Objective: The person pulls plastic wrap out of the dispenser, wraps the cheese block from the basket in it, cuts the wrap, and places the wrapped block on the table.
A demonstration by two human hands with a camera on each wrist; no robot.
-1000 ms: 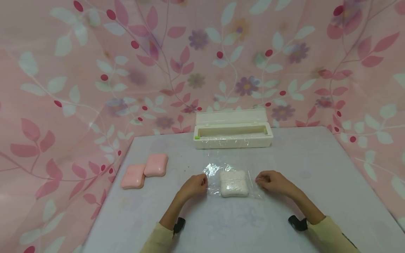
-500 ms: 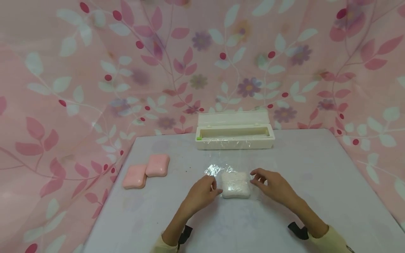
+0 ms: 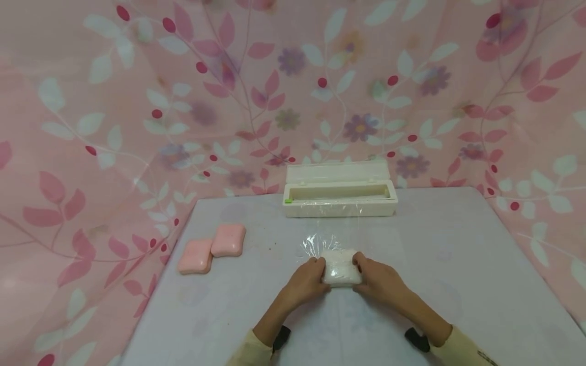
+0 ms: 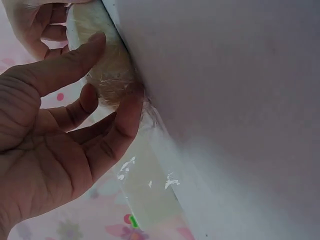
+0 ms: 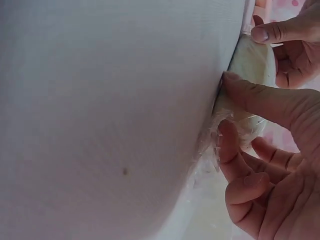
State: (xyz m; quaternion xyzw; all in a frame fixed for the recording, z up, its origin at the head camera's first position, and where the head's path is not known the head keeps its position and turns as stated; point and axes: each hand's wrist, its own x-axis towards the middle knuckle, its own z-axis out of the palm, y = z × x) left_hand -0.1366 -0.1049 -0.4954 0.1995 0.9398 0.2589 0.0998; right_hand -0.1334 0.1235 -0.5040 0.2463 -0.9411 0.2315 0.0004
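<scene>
A white square bar of soap (image 3: 341,269), wrapped in clear cling film (image 3: 316,245), lies on the table between both hands. My left hand (image 3: 304,283) grips its left side, with thumb and fingers bent about the edge. On the opposite side my right hand (image 3: 382,282) holds the soap the same way. Film gathers at the soap's end by the left fingers (image 4: 127,117) in the left wrist view. Crumpled film (image 5: 212,145) also shows beside the right fingers in the right wrist view. The soap's underside is hidden.
A long white cling film dispenser (image 3: 341,210) stands at the back with its lid raised and a green piece at its left end. Two pink soap bars (image 3: 196,255) lie touching at the left. A flowered pink curtain (image 3: 293,91) hangs behind the table.
Both hands have moved inward from the film's sides to the soap and now grip it. The film's loose side edges are drawn in against it. The pink bars and dispenser stay put.
</scene>
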